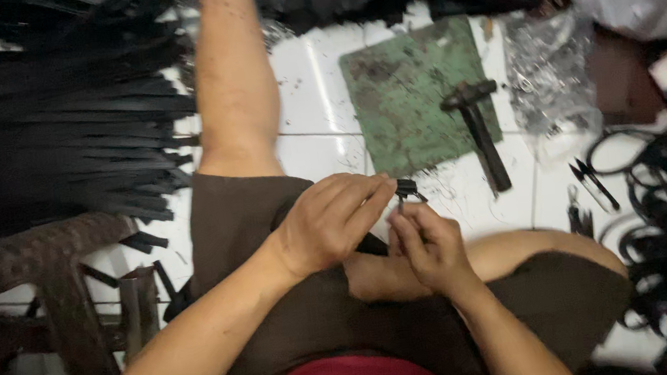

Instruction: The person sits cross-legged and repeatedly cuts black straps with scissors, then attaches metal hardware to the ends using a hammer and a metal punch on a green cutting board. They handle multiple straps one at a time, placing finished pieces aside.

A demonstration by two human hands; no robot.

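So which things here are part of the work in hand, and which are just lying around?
In hand:
left hand
right hand
small black clip-like piece

Lying about:
dark metal hammer
worn green square board
pile of black flat strips
small black snips

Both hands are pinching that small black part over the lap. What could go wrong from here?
1. The small black part, pinched only at the fingertips of the left hand and right hand, may slip and vanish among the black strips.
2. The hammer lying close to the knee could get knocked.
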